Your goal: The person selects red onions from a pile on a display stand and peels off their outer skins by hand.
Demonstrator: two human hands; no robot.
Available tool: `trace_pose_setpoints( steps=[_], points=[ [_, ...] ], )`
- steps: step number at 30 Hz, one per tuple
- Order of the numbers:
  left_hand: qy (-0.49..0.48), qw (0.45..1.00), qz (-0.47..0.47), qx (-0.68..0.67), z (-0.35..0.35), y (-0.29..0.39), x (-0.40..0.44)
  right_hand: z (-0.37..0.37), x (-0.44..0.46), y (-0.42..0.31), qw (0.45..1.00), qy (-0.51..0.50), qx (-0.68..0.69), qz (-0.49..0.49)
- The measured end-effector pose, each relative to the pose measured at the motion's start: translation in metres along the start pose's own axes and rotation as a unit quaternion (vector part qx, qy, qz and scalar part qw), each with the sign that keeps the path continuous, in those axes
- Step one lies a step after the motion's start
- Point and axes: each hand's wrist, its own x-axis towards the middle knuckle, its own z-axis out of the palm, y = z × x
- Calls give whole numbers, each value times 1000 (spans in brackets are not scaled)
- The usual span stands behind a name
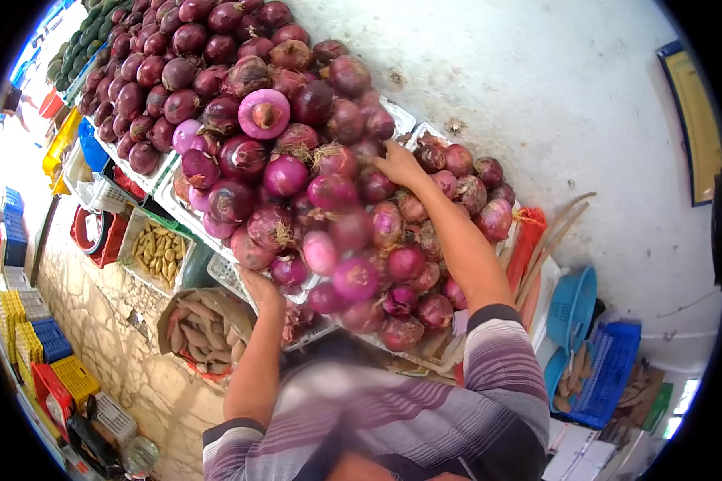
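Red onions (265, 180) lie heaped high over white crates in the middle. My right hand (398, 164) rests at the back edge of the heap, its fingers reaching in among the onions, the fingertips partly hidden. At the near left side of the heap, my left hand (261, 290) is against the rim of a white crate (231, 275), beside the lower onions; its fingers are mostly hidden. Several onions between my forearms are blurred. One large onion with peeled, pinkish-purple skin (264, 114) sits on top of the pile.
A crate of small yellowish tubers (159, 252) and a sack of sweet potatoes (204, 330) stand at the left. Stacked coloured baskets (75, 377) are at far left. Blue baskets (610, 373) stand at the right. A white wall (537, 88) rises behind the heap.
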Motion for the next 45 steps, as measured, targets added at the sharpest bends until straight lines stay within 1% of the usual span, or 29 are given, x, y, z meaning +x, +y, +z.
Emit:
trace_pose_setpoints(
  steps=[2, 4, 5, 6, 8, 10, 13, 14, 17, 18, 20, 21, 22, 23, 24, 25, 26, 27, 28, 29, 31, 32, 35, 36, 38, 40, 42, 44, 45],
  points=[
    [4, 1000, -18, -17, -1, 3, 1, 7, 25, 1, 996, -60, 4, 69],
    [17, 997, -61, -37, 5, 17, -10, 14, 29, -9, 997, -22, -13, 75],
    [8, 998, -53, -45, 7, 21, -13, 12, 31, -13, 997, -2, -23, 78],
    [0, 997, -44, -56, 9, 23, -14, 11, 50, 0, 990, -129, 22, 58],
    [-11, 998, -20, -50, 13, 35, -22, 1, 24, -32, 991, -45, -61, 106],
    [-33, 997, -11, -68, 5, 15, -7, 3, 6, -48, 983, 29, -122, 135],
    [-35, 996, -8, -87, 6, 15, -9, -24, -13, -24, 996, 36, -54, 64],
    [-36, 995, -9, -95, 7, 16, -10, -44, -23, -21, 994, 54, -87, 50],
    [1, 999, 24, -28, 0, -5, 2, -66, -21, 19, 962, 36, -240, 129],
    [-11, 1000, 17, -22, -3, -6, 4, -64, -18, 32, 960, 34, -253, 112],
    [-5, 998, 58, -1, -4, -19, 15, -55, -14, 54, 957, 28, -277, 84],
    [-3, 997, 75, 14, -8, -25, 15, -54, -14, 57, 957, 22, -270, 100],
    [-18, 999, 31, -4, 0, 4, -4, -56, -11, 54, 958, 17, -263, 115],
    [-27, 1000, 15, -5, -2, 7, -5, -59, -9, 50, 958, 15, -256, 129],
    [-37, 999, 0, -10, -4, 9, -3, -66, -12, 41, 965, 11, -218, 147],
    [-45, 999, -15, -18, -4, 10, -1, -69, -15, 43, 988, 41, -90, 118],
    [-67, 996, -11, -55, -4, 10, -3, -71, -18, 52, 993, 67, 39, 85],
    [-40, 999, -1, -17, -3, 12, -7, -72, -21, 65, 980, 90, 167, 51],
    [-16, 1000, 9, 22, 0, 17, -12, -59, -6, 101, 945, 115, 301, 54],
    [8, 998, 20, 60, 3, 20, -15, -65, -12, 94, 905, 106, 409, 50],
    [-6, 999, 17, 26, -1, -1, 2, -73, -43, 59, 789, 82, 607, 40],
    [-12, 1000, 16, 11, -4, -8, 8, -82, -59, 31, 747, 54, 659, 77],
    [-40, 997, 28, -64, 1, 1, 0, -70, -69, 23, 667, 48, 740, 74],
    [-37, 998, 47, -34, -2, -6, 5, -68, -75, 11, 667, 90, 735, 85],
    [-27, 996, 86, 25, -9, -27, 19, -66, -81, 0, 651, 68, 750, 92],
    [-29, 996, 87, 15, -8, -26, 19, -59, -85, -2, 633, 52, 769, 77],
    [-56, 995, 81, 5, -9, -25, 19, -49, -81, 3, 658, 79, 747, 51],
    [-10, 995, 87, 38, -6, -27, 18, -43, -72, 7, 675, 75, 733, 46],
    [13, 994, 89, 56, -4, -26, 15, -40, -68, 7, 709, 87, 697, 63]
  ],
)
